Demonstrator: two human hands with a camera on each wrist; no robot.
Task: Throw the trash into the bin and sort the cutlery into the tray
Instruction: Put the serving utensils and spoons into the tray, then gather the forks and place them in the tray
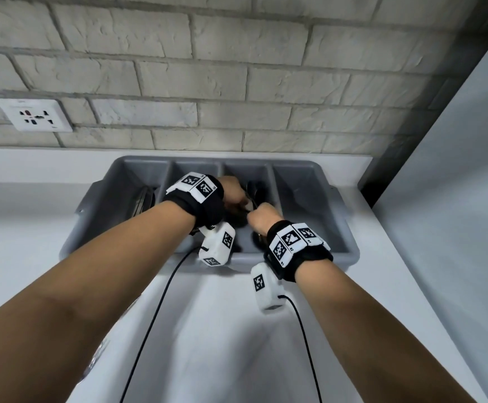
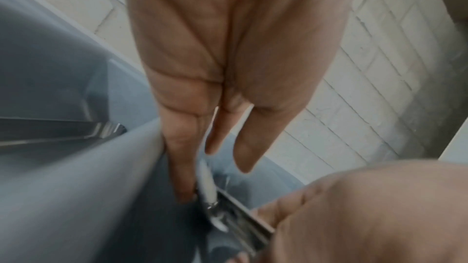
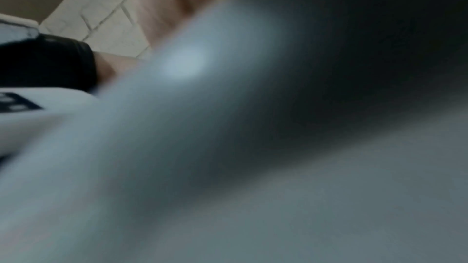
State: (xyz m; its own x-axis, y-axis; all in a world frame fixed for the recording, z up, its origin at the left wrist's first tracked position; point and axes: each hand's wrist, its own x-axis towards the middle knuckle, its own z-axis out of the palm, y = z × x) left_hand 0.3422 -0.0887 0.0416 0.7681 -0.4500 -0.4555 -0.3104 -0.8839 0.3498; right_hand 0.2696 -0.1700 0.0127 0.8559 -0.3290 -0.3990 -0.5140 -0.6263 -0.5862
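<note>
A grey four-compartment cutlery tray (image 1: pixel 196 159) stands on the white counter against the brick wall. Both hands are down inside it, near the divider (image 2: pixel 101 187) between the middle compartments. My left hand (image 1: pixel 232 193) has its fingers (image 2: pixel 182 167) stretched straight down, one tip touching a bundle of metal cutlery (image 2: pixel 215 205). My right hand (image 1: pixel 261 216) is curled in a fist around the handles of that cutlery (image 2: pixel 253 225). Dark spoons (image 1: pixel 255 189) lie in the third compartment, just beyond the hands. The right wrist view is blurred and mostly blocked by the tray's wall (image 3: pixel 228 147).
More metal cutlery (image 1: pixel 143 199) lies in the leftmost compartment; the rightmost compartment (image 1: pixel 303 205) shows nothing inside. A wall socket (image 1: pixel 34 114) sits at the upper left. A pale panel (image 1: pixel 455 170) rises at the right of the counter. Wrist-camera cables (image 1: pixel 155 309) trail over the white counter.
</note>
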